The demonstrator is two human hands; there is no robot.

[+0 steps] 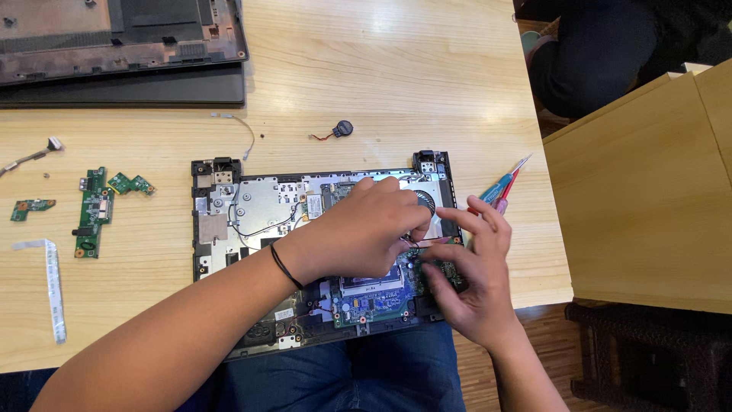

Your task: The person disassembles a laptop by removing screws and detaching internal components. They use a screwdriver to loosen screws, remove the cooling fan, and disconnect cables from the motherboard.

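You've got the opened laptop base (252, 206) flat on the wooden table (396, 84), near edge overhanging twd your lap, w/ the green motherboard (374, 301) exposed in its lower middle and the fan (425, 200) at upper right, mostly hidden under your hand. Judging by looks: the board is thin, stiff but brittle, light; it'll crack or shed parts if flexed, so grip by bare edges only, not across chips or connectors. The thin black and red wires (268, 226) are soft and snag easily; take them at the plug, not mid-run. The metal shielding looks slick w/ sharp-ish edges. Your left hand (358, 229) sits curled over the board's centre-right, fingers bent in close, pinching at something small near the fan; what exactly it grips I can't tell, it's covered. Your right hand (465, 267) is half open, fingers (446, 217) spread and lightly curved, tips resting on the board's right edge, holding nothing visible. Just beyond it, the screwdrivers (499, 187) lie on the table, not touched. Small green circuit boards (95, 210) and a coin cell battery (342, 128) lie well apart.
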